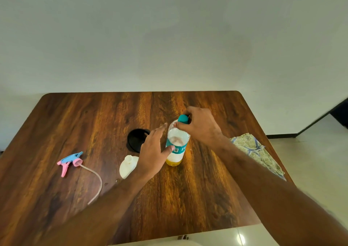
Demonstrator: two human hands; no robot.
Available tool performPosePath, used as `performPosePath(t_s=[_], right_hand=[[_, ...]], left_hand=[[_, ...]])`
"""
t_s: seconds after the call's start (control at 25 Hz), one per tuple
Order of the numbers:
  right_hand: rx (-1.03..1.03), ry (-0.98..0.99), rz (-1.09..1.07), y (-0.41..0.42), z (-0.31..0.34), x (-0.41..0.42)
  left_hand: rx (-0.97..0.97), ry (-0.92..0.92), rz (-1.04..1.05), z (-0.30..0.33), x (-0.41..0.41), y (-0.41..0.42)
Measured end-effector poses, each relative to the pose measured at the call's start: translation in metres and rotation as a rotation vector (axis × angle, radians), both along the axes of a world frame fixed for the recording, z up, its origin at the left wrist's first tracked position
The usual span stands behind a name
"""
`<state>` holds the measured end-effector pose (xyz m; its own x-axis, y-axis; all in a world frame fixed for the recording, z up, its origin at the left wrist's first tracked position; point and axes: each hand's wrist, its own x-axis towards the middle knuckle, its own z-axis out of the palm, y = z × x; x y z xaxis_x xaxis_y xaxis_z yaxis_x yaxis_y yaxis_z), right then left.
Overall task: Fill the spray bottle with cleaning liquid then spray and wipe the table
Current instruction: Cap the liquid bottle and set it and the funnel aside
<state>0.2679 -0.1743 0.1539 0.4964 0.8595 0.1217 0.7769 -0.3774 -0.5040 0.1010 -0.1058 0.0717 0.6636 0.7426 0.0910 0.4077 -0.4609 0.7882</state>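
A clear plastic bottle (pixel 177 144) with a teal label and a little yellow liquid at its bottom stands upright mid-table. My right hand (pixel 199 127) pinches its teal cap (pixel 183 119). My left hand (pixel 152 151) is at the bottle's left side with straight fingers, and its thumb touches the label. The white spray bottle body (pixel 128 165), open at the neck, stands just left of my left wrist, partly hidden by it. The pink and blue spray head (pixel 68 162) with its long tube (pixel 98 183) lies on the table at the left.
The wooden table (pixel 94 117) has a round black cable hole (pixel 136 139) behind my left hand. A folded patterned cloth (pixel 258 151) lies at the right edge. A few small droplets sit near the white bottle. A white wall stands behind the table.
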Motion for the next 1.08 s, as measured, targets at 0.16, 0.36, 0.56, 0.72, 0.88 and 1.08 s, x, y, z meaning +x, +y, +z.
performPosePath(t_s=[0.16,0.36,0.56,0.72,0.88,1.08], right_hand=[[0.129,-0.018,-0.049,-0.002,0.025,0.041],[0.13,-0.001,-0.189,-0.008,0.025,0.125],[0.146,0.049,-0.431,-0.005,0.002,0.203],[0.101,-0.025,-0.496,-0.006,0.003,0.26],[0.075,-0.059,-0.525,-0.006,0.003,0.305],[0.066,-0.042,-0.567,-0.005,-0.004,0.344]], left_hand=[[0.004,-0.025,-0.014,0.0,0.008,-0.004],[-0.04,-0.049,-0.03,-0.004,0.023,-0.006],[-0.063,-0.029,-0.045,-0.015,0.039,-0.008],[-0.085,0.008,-0.075,-0.023,0.055,-0.011],[-0.077,0.022,-0.085,-0.025,0.068,-0.013],[-0.09,0.024,-0.085,-0.028,0.076,-0.013]])
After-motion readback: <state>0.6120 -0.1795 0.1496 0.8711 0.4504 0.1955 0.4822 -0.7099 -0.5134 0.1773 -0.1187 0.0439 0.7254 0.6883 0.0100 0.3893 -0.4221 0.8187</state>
